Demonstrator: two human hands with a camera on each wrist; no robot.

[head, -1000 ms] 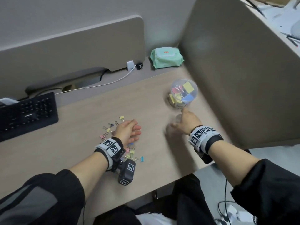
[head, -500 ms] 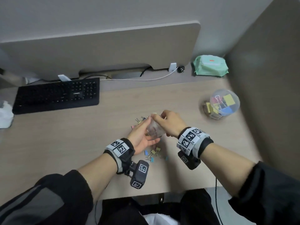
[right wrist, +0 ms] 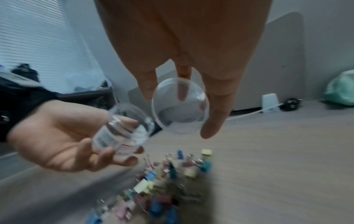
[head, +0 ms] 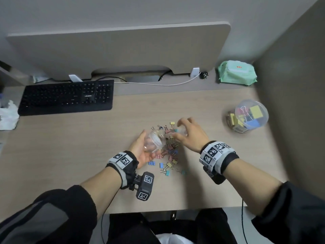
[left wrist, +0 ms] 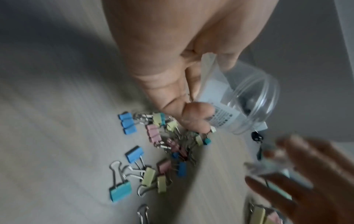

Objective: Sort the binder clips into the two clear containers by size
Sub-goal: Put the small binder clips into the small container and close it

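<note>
A small clear container [head: 155,140] [left wrist: 243,103] [right wrist: 124,130] lies on its side in my left hand [head: 143,149], whose fingers curl round it, just above the desk. My right hand [head: 189,133] pinches its round clear lid [right wrist: 180,106] by the rim, a little to the right of the container's mouth. Several small coloured binder clips [head: 169,155] [left wrist: 153,151] [right wrist: 162,181] are scattered on the desk under and between both hands. A larger clear container [head: 249,116] with big clips inside stands at the right.
A black keyboard [head: 66,97] lies at the back left, with crumpled white tissue [head: 8,117] beside it. A green wipes pack [head: 237,73] and a white cable [head: 158,84] sit along the back. A partition wall [head: 295,85] rises right of the desk.
The small container has come from beside the large one to the clip pile. My left hand now holds it, and my right hand has lifted the lid off to the right.
</note>
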